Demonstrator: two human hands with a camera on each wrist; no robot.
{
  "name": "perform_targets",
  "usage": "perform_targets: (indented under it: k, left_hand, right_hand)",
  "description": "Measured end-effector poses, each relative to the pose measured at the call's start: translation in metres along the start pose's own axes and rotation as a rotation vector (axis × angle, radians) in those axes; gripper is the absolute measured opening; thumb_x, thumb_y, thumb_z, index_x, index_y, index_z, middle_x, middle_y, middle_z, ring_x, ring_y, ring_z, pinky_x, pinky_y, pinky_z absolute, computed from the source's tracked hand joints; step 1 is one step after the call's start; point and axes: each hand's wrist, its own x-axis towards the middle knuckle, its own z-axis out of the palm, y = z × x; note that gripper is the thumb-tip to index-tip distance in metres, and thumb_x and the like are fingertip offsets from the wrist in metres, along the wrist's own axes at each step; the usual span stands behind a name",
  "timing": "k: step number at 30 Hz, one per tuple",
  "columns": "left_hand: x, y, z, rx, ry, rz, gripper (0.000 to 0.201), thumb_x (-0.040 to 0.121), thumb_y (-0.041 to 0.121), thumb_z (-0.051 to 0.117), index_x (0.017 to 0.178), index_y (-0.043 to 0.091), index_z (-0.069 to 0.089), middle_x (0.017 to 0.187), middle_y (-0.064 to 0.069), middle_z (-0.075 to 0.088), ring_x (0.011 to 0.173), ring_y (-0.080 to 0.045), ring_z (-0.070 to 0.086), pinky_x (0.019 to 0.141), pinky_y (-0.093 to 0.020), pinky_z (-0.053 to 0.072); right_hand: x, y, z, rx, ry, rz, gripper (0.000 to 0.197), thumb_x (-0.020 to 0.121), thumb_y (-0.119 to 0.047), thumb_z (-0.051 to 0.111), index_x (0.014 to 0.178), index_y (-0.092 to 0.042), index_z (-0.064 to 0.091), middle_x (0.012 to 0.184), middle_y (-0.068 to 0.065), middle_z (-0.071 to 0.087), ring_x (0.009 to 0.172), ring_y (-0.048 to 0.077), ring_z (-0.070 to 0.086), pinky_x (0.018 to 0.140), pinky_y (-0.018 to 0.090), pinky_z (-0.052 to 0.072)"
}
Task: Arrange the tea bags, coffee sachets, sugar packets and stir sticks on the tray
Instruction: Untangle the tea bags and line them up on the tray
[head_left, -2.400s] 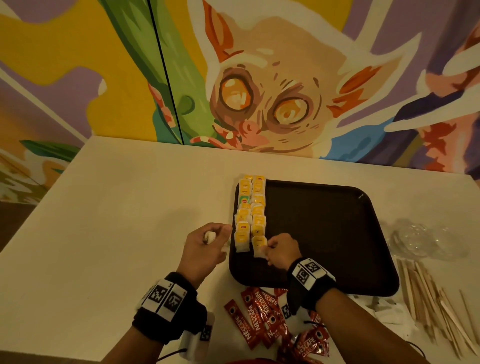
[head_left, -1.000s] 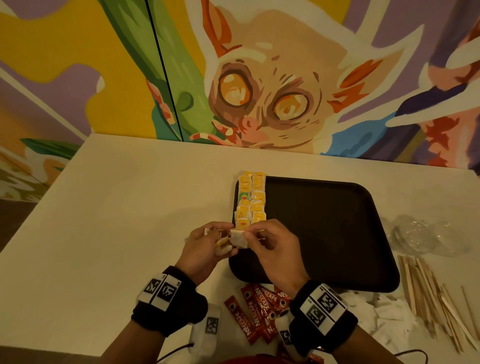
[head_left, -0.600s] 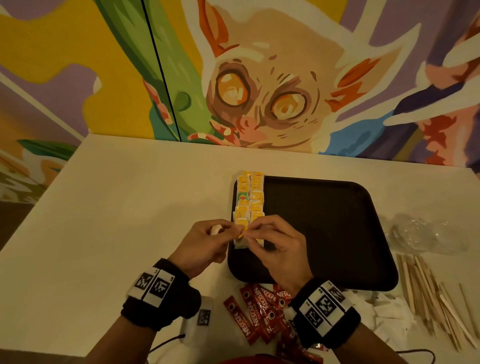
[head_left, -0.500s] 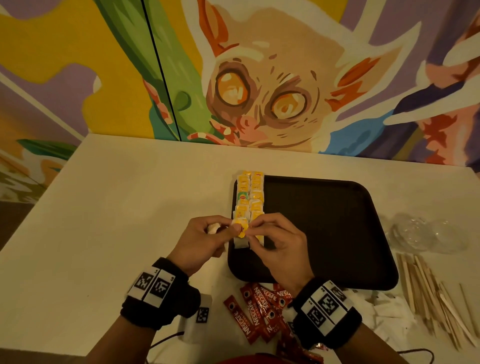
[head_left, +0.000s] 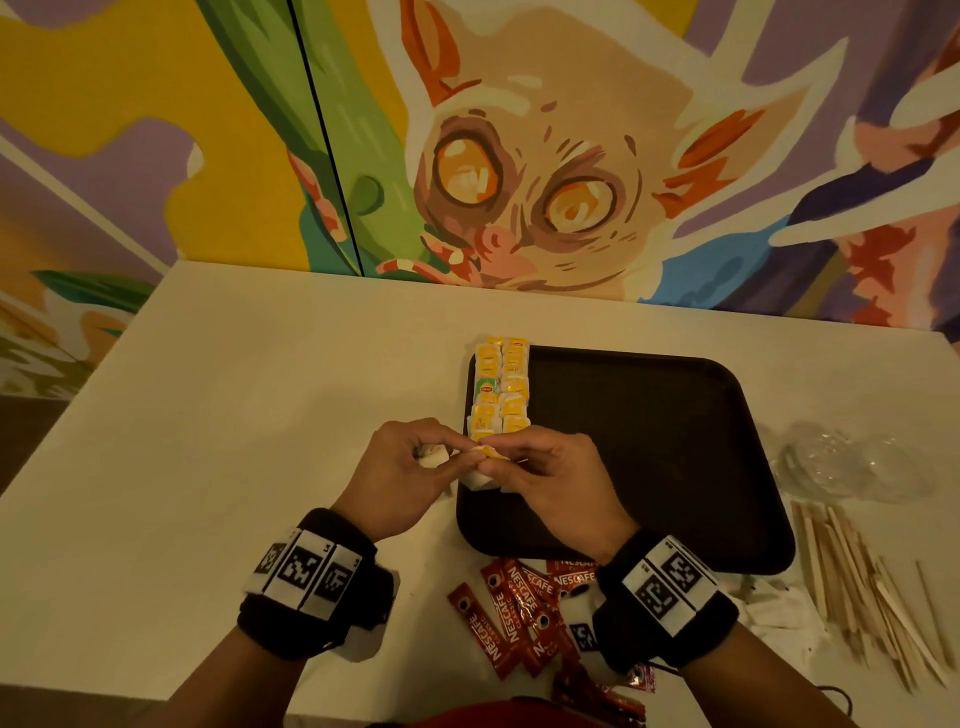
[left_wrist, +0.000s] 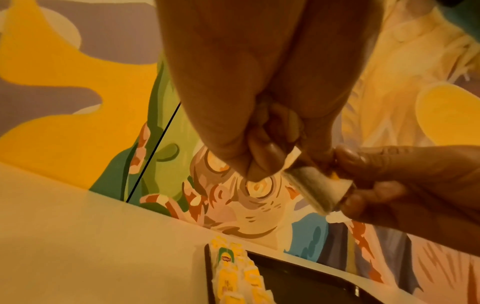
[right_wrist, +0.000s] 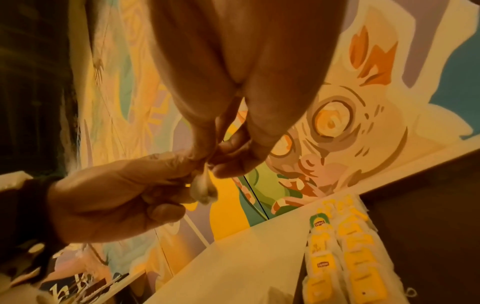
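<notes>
A black tray lies on the white table, with two columns of yellow-tagged tea bags along its left edge. Above the near end of those columns my two hands meet. My left hand is curled round a small bunch of white tea bags. My right hand pinches one tea bag by its yellow tag, and the left thumb touches it too. The left wrist view shows that tea bag between my right fingertips. Held bags appear in the right wrist view.
Red coffee sachets lie scattered at the table's near edge below the tray. White sugar packets and a pile of wooden stir sticks lie to the right. Clear plastic containers sit beside the tray's right rim.
My right hand left the near end of the tea bag column, came over to my left hand and took hold of another tea bag. In the last half second both hands barely moved.
</notes>
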Motion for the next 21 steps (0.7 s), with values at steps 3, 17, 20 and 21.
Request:
perform_targets:
  k: [3, 17, 20, 21]
  left_hand:
    - [0.0, -0.001, -0.003, 0.065, 0.003, 0.015, 0.01, 0.078, 0.021, 0.076, 0.087, 0.017, 0.079, 0.07, 0.011, 0.065, 0.069, -0.003, 0.059, 0.064, -0.009, 0.039]
    - [0.0, -0.005, -0.009, 0.373, -0.166, 0.158, 0.013, 0.084, 0.022, 0.072, 0.095, 0.028, 0.077, 0.076, 0.011, 0.056, 0.077, 0.001, 0.053, 0.062, -0.006, 0.037]
    - [-0.001, -0.006, -0.009, 0.375, -0.168, 0.201, 0.016, 0.083, 0.017, 0.074, 0.096, 0.026, 0.078, 0.075, 0.014, 0.052, 0.073, 0.004, 0.052, 0.062, -0.005, 0.036]
    - [-0.001, -0.007, -0.009, 0.381, -0.169, 0.206, 0.018, 0.082, 0.014, 0.074, 0.096, 0.025, 0.078, 0.075, 0.016, 0.051, 0.073, 0.004, 0.052, 0.062, -0.005, 0.036]
  right_hand:
    - [0.0, 0.002, -0.001, -0.042, 0.017, -0.029, 0.014, 0.084, -0.018, 0.074, 0.097, -0.023, 0.077, 0.095, -0.004, 0.074, 0.092, 0.018, 0.07, 0.085, 0.046, 0.057]
    - [0.001, -0.01, -0.013, -0.175, -0.129, 0.089, 0.011, 0.077, -0.012, 0.081, 0.084, -0.016, 0.074, 0.087, -0.002, 0.074, 0.083, 0.011, 0.071, 0.082, 0.033, 0.059]
    - [0.001, -0.01, -0.015, -0.169, -0.118, 0.093, 0.014, 0.075, -0.012, 0.082, 0.085, -0.016, 0.074, 0.086, -0.003, 0.074, 0.081, 0.011, 0.07, 0.081, 0.034, 0.059]
    - [0.001, -0.01, -0.015, -0.177, -0.123, 0.095, 0.015, 0.075, -0.013, 0.082, 0.088, -0.016, 0.074, 0.086, -0.003, 0.074, 0.081, 0.011, 0.07, 0.081, 0.033, 0.058]
